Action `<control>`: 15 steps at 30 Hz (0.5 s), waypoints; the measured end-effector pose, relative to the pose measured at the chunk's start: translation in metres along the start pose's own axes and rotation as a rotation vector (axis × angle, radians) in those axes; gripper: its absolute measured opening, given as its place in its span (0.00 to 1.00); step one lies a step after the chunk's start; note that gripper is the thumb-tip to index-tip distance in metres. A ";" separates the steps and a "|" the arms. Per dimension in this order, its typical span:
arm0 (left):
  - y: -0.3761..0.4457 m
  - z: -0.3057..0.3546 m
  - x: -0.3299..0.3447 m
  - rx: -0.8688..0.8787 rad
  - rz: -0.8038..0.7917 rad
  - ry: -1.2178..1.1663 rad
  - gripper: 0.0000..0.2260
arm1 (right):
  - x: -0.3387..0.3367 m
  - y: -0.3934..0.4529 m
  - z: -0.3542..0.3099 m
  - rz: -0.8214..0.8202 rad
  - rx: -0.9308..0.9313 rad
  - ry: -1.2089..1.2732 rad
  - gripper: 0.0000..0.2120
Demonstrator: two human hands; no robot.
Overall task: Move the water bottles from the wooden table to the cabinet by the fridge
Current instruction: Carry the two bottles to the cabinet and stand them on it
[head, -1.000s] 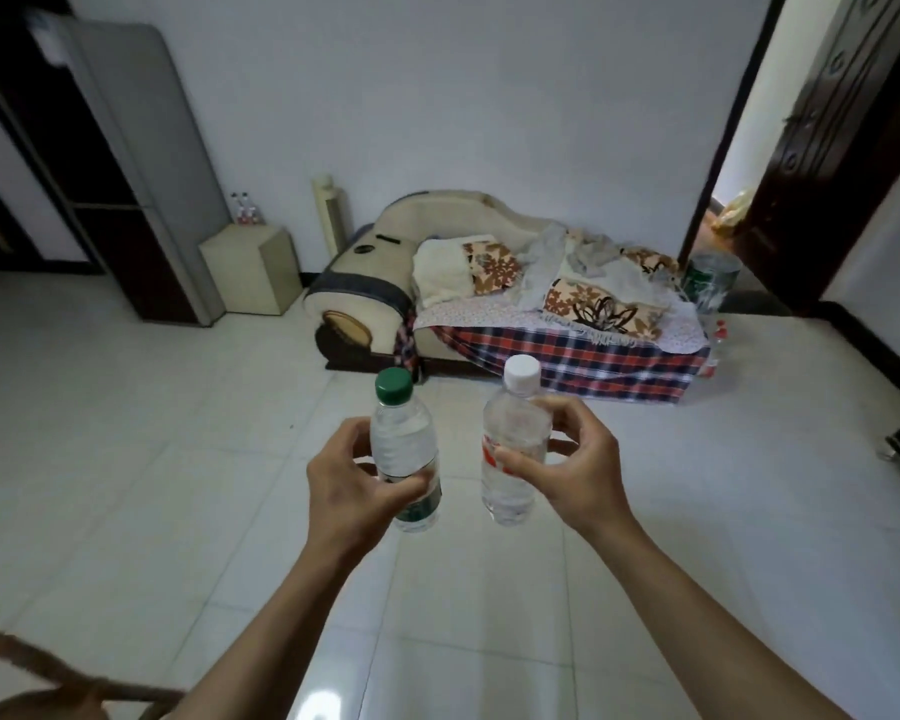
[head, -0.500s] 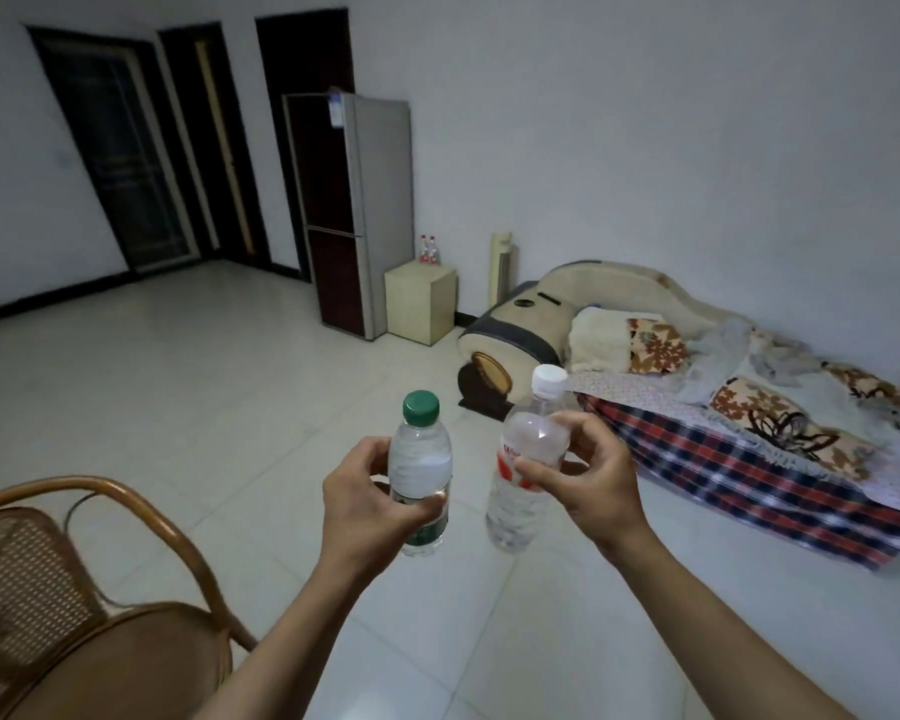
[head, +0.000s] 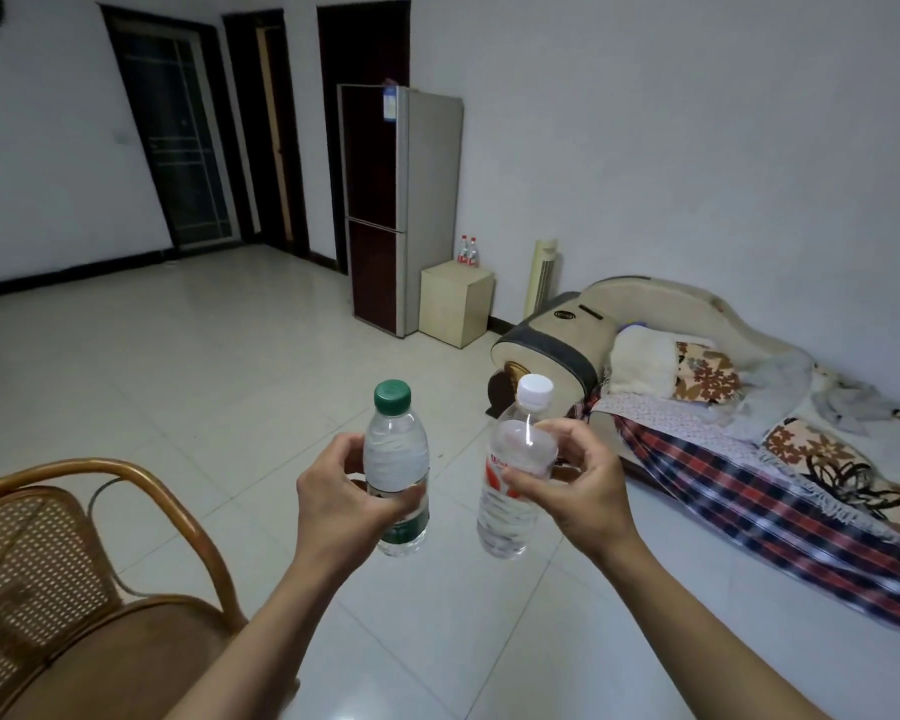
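Note:
My left hand (head: 340, 498) grips a clear water bottle with a green cap (head: 395, 449), held upright over the tiled floor. My right hand (head: 572, 491) grips a second clear bottle with a white cap and red label (head: 515, 459), tilted slightly right. Far across the room a small cream cabinet (head: 455, 304) stands to the right of a tall fridge (head: 398, 205). Two small red-labelled bottles (head: 467, 250) stand on the cabinet's top at the back. The wooden table is out of view.
A rattan chair (head: 74, 579) sits close at the lower left. A low sofa bed (head: 707, 397) with a plaid cover and pillows fills the right side. A slim tower fan (head: 541, 275) stands by the wall. Dark doors (head: 178, 132) line the far left wall.
The view has swung left and lifted, bringing the fridge, doors and rattan chair further into sight. Both hands still hold their bottles in front of me.

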State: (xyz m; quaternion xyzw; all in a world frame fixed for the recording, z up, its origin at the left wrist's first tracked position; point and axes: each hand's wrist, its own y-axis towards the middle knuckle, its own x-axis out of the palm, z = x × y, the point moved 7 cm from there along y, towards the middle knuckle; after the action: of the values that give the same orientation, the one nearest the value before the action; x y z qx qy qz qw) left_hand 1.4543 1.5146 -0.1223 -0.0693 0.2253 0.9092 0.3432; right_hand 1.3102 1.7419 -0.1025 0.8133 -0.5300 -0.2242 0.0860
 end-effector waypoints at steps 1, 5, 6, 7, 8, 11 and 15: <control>0.007 -0.001 0.006 -0.006 0.002 0.001 0.21 | -0.001 0.009 0.005 -0.002 -0.004 -0.007 0.28; 0.034 -0.003 0.041 -0.001 0.013 0.018 0.21 | -0.014 0.051 0.031 0.009 -0.024 0.009 0.29; 0.042 -0.004 0.051 -0.004 0.014 0.020 0.21 | -0.018 0.063 0.037 0.011 -0.028 0.015 0.29; 0.051 -0.003 0.060 -0.006 0.017 0.020 0.21 | -0.023 0.076 0.041 0.018 -0.034 0.022 0.29; 0.060 -0.002 0.070 -0.008 0.019 0.021 0.21 | -0.029 0.088 0.046 0.026 -0.041 0.031 0.29; 0.086 -0.001 0.098 -0.025 0.018 0.020 0.21 | -0.043 0.125 0.061 0.030 -0.048 0.033 0.29; 0.119 -0.003 0.132 -0.045 0.009 0.022 0.22 | -0.056 0.169 0.085 0.012 -0.044 0.025 0.28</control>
State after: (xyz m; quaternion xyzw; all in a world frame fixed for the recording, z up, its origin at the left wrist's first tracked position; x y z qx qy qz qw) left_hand 1.2771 1.5124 -0.1189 -0.0857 0.2089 0.9148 0.3349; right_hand 1.1132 1.7293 -0.0988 0.8108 -0.5287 -0.2250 0.1119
